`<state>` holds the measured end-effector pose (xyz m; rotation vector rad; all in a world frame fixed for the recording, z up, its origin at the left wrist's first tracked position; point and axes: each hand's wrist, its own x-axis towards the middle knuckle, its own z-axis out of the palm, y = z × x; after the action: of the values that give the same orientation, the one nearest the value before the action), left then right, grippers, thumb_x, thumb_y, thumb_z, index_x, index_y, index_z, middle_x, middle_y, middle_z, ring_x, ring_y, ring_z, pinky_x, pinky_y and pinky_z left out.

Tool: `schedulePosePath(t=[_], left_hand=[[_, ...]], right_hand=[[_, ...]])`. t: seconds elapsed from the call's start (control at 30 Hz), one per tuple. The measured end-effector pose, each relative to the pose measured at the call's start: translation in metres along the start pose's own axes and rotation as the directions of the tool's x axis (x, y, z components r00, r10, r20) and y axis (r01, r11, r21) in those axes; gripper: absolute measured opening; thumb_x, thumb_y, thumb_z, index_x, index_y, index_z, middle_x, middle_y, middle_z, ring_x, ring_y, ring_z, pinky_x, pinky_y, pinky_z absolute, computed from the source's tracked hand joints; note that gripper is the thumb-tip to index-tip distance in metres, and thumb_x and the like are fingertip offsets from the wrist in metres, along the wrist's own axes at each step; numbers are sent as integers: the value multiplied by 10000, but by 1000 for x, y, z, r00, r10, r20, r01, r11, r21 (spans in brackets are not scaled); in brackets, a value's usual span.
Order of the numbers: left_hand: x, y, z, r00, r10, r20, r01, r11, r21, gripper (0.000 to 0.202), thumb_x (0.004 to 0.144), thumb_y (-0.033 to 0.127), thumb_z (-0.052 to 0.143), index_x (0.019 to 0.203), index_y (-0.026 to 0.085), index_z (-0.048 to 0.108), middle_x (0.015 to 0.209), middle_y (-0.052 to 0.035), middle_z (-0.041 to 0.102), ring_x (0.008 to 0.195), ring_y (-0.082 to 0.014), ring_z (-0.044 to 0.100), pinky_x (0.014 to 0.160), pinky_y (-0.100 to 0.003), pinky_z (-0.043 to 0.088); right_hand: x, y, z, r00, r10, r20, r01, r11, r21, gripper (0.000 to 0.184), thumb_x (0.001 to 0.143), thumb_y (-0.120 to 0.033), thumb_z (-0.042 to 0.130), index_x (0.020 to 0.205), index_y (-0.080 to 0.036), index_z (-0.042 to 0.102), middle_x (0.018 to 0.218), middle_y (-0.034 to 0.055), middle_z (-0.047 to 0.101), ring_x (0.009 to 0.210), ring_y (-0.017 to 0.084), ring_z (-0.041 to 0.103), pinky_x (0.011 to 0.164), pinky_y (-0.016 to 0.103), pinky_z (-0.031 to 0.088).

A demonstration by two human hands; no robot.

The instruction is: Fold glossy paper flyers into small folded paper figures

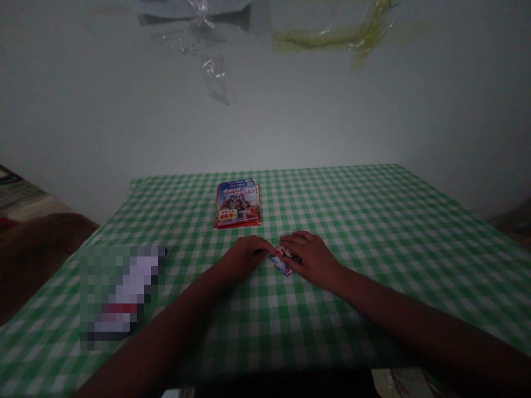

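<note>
On a green gingham tablecloth (352, 221): folded leaflet between two hands

Far left, a pixelated patch (122, 293) hides something lying on the cloth. Left hand (244, 257), palm down, fingertips against the leaflet's left end. Folded printed leaflet (282, 261), red, white and blue, on the cloth between both hands. Right hand (313, 260), fingers laid over its top. Grip: both hands appear to press it; dim light leaves firmness untold. Beyond the hands, near the far edge, a stack of printed brochures (238, 203) lies flat, apart from them.

Green-and-white gingham tablecloth (352, 221), red-and-blue flyers (238, 204)
</note>
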<state>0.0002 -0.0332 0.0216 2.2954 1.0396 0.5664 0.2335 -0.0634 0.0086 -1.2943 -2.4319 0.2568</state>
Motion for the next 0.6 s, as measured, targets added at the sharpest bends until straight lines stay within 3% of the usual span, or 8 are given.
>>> schedulePosePath(t=[0.27,0.6], left_hand=[[2,2,1,999,-51,4,51,993,-103,133,875,192,618,918,251,729,936,6,739,897,-151,669,862,-296,509],[0,-3,3,1000,-10,28,11,1000,-26,119,863,202,649,946,265,706,1003,7,725,969,-170,649,931,-332,476]], right_hand=[[0,-4,-1,1000,-6,16,7,998,-58,398,983,-465,499,1302,-250,602,1397,20,588,1288,282,461,1024,472,391],[-1,3,0,1000,-20,14,20,1000,5,352,990,-389,491,1301,-279,613,1399,4,591,1299,280,462,1034,490,396]])
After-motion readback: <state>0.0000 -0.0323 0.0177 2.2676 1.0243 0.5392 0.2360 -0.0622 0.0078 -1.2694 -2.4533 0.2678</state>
